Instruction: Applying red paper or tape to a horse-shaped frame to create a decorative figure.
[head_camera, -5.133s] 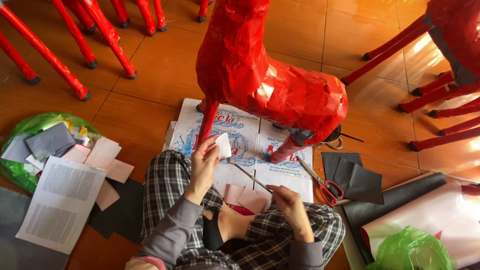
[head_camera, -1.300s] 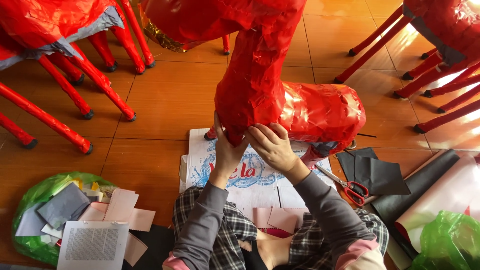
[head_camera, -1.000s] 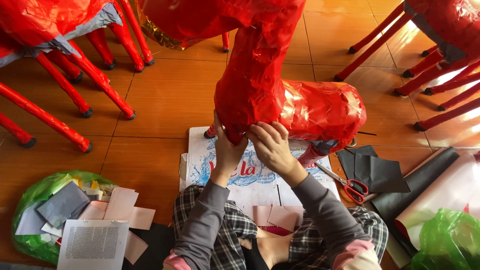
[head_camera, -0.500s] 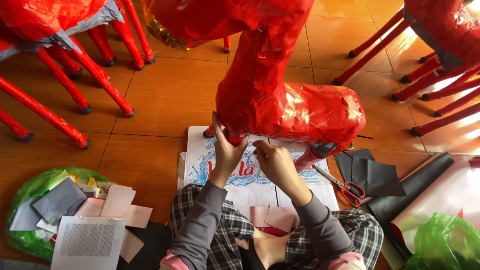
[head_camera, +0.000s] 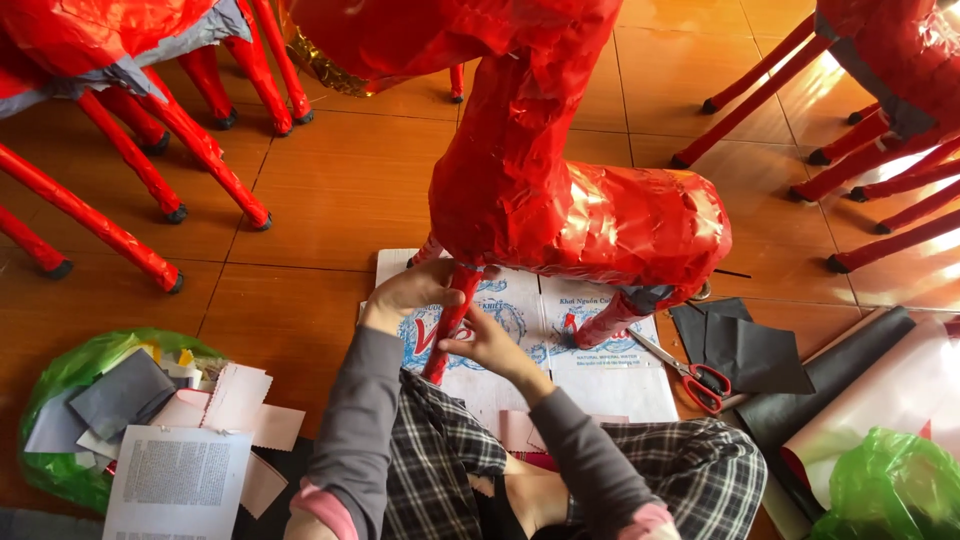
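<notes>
2 hands (head_camera: 455, 315) dropped from body to red leg (head_camera: 450, 320), gripping.

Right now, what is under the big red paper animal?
Under the red paper animal lie printed paper sheets on the floor. Both hands, left and right, hold its front leg. The body hides the sheets' far edge.

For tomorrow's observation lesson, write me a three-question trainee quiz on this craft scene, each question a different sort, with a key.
1. True or false: both hands touch a front leg of the red paper animal.
2. Which lies nearest the scissors? A) black paper pieces B) green bag C) printed page
3. Fill in: the animal's feet stand on sheets of ____ spread over the floor.

Key: 1 true, the left hand and right hand are both on it; 2 A; 3 paper.
</notes>
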